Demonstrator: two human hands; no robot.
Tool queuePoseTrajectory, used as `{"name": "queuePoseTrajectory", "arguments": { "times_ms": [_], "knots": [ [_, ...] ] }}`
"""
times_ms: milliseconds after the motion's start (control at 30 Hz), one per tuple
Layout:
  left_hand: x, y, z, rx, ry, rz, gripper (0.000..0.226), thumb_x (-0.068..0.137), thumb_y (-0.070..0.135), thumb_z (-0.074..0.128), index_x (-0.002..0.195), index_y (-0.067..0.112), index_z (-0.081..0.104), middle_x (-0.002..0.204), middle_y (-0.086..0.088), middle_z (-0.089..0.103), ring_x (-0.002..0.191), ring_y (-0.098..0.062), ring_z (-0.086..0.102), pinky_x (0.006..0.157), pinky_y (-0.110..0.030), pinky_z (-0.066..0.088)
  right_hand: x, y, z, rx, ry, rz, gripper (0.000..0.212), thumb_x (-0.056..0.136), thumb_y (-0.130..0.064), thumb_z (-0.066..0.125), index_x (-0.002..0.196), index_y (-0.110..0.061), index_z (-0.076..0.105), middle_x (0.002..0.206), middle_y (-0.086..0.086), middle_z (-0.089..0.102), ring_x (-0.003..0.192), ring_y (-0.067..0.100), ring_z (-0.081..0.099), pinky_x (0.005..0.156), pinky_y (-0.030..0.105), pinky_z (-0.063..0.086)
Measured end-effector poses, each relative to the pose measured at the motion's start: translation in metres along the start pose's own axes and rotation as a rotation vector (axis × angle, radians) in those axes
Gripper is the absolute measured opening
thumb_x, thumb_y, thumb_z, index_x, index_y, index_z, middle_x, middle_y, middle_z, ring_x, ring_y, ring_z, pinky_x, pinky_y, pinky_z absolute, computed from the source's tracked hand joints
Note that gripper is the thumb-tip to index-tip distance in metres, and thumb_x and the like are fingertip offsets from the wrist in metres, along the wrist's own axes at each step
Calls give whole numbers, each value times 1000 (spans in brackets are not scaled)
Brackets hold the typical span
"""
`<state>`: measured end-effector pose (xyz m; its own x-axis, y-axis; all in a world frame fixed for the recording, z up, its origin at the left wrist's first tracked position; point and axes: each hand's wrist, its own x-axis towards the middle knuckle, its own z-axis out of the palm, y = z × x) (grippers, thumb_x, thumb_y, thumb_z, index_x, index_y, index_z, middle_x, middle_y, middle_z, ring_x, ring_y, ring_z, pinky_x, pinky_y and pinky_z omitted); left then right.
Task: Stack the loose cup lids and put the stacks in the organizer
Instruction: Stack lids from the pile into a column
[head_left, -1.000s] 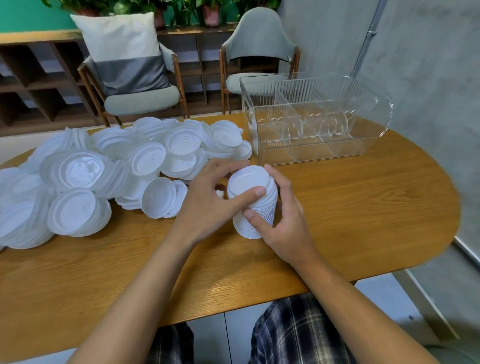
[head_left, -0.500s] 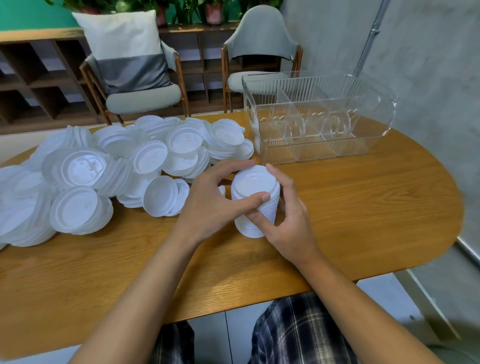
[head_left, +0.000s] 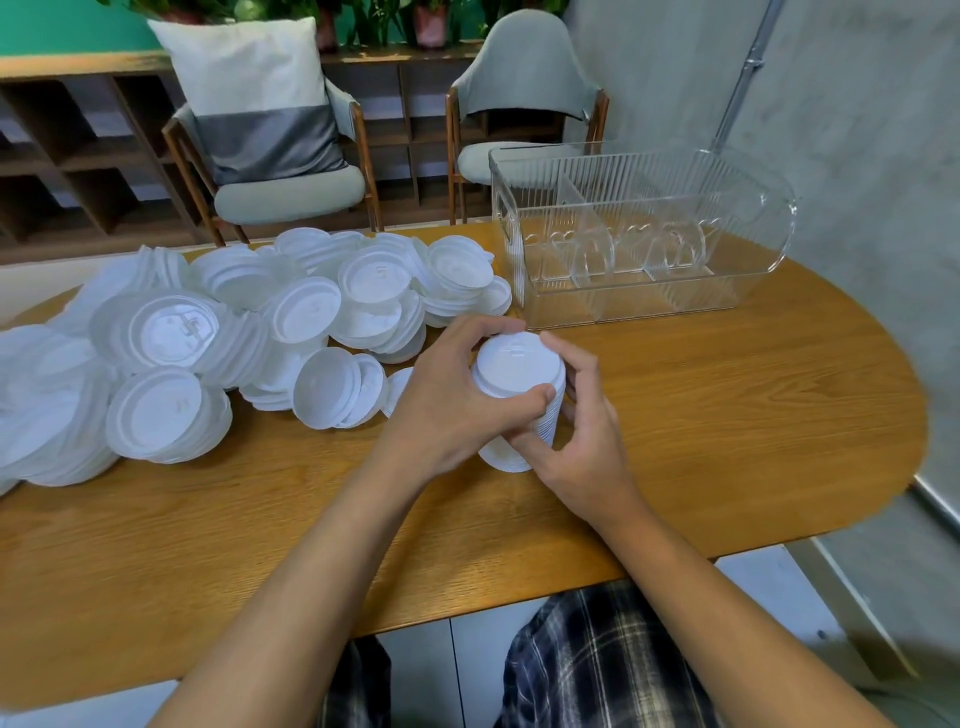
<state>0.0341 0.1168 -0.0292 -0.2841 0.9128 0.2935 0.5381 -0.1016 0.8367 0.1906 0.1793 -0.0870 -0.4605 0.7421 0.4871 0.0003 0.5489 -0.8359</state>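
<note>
The stack (head_left: 519, 364) has barely shifted on the wooden table (head_left: 727, 415), left hand (head_left: 447, 400) and right hand (head_left: 582, 447) gripping it, organizer (head_left: 639, 249) and chairs (head_left: 280, 192) beyond.

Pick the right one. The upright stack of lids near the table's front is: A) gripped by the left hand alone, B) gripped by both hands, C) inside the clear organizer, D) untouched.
B: the left hand and the right hand both curl round the lid stack, outside the organizer.
</note>
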Motion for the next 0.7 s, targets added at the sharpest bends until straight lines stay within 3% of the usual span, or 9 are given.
{"name": "queuePoseTrajectory", "arguments": {
  "times_ms": [133, 200, 300, 400, 467, 567, 700],
  "knots": [
    [-15, -8, -10, -81, -61, 30, 58, 93, 51, 72, 146, 34, 55, 139, 21, 61, 132, 2, 54, 105, -15, 44, 0, -1, 2, -47, 0, -21, 81, 87, -42, 82, 153, -28, 39, 145, -8, 55, 133, 18, 57, 103, 45, 54],
    [-26, -20, -20, -52, 53, 28, 44, 101, 46, 63, 142, 31, 60, 135, 20, 65, 129, 2, 57, 103, -17, 46, 1, -3, 2, -89, -1, -43, 76, 89, -43, 81, 152, -29, 41, 147, -11, 53, 138, 14, 53, 108, 39, 50],
    [-39, -43, -34, 296, 227, 61, 25, 101, 31, 69, 125, 24, 72, 118, 17, 72, 111, 3, 63, 90, -21, 51, 2, -4, 1, -115, -12, -38, 74, 87, -40, 80, 150, -32, 42, 146, -13, 52, 139, 9, 49, 110, 31, 47],
    [-43, -60, -36, 561, 128, 89, 28, 98, 22, 71, 126, 20, 72, 119, 5, 74, 112, -15, 67, 90, -39, 56, 2, -3, 2, -114, -12, -35, 73, 87, -40, 81, 149, -29, 43, 146, -12, 53, 138, 9, 50, 108, 32, 49],
    [-42, -62, -34, 634, 90, 98, 28, 98, 18, 70, 125, 21, 73, 114, 2, 76, 105, -22, 70, 82, -44, 58, 1, -3, 2, -112, -8, -39, 73, 87, -40, 81, 149, -27, 44, 146, -12, 53, 137, 9, 50, 107, 32, 50],
    [-40, -59, -33, 622, 112, 111, 27, 97, 13, 71, 123, 21, 75, 108, 2, 77, 96, -21, 72, 76, -41, 59, 1, -3, 2, -106, -9, -32, 74, 87, -41, 81, 149, -28, 44, 146, -12, 52, 138, 10, 50, 107, 34, 50],
    [-34, -49, -34, 408, 176, 23, 32, 95, 14, 75, 125, 25, 74, 100, 11, 73, 94, -4, 66, 82, -22, 51, 1, -3, 2, -115, -9, -34, 74, 87, -40, 81, 150, -27, 44, 147, -11, 52, 138, 10, 50, 108, 36, 51]
  ]
}}
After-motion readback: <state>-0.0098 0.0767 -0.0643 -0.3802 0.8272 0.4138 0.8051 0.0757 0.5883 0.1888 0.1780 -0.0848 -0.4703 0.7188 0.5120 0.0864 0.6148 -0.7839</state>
